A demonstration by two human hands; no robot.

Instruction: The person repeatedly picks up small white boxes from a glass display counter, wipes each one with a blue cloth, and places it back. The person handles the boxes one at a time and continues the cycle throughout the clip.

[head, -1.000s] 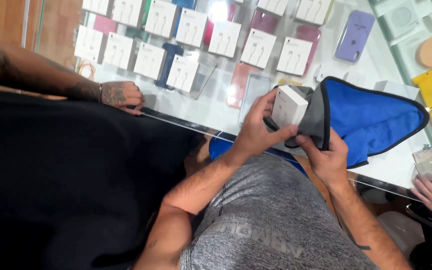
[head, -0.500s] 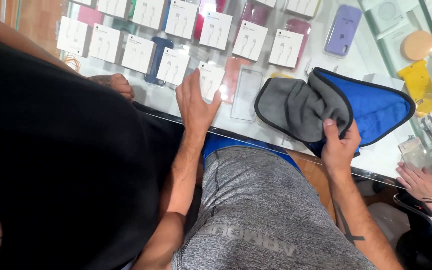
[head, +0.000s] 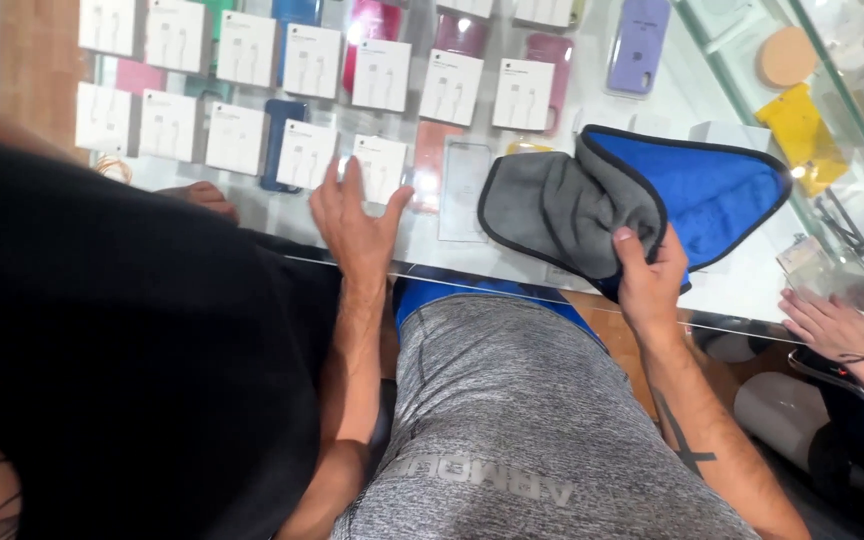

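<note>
pinching grey-blue cloth (head: 592, 205), right hand (head: 652, 280); left hand (head: 352, 225) spread empty on glass counter (head: 752, 285) beside white boxes (head: 307, 152).

Bare glass (head: 512, 245) lies open between the left hand (head: 357, 225), flat with fingers spread, and the right hand (head: 652, 280), which pinches the grey and blue cloth (head: 632, 195); a hand could slide through that gap. The cloth blankets the counter's right-middle. Rows of white boxes (head: 312, 65) and phone cases (head: 637, 45) sit under the pane and block nothing on top. At left, a person in black (head: 122, 350) presses close against the counter edge. At far right, another person's hand (head: 830, 325) rests on the edge.
</note>
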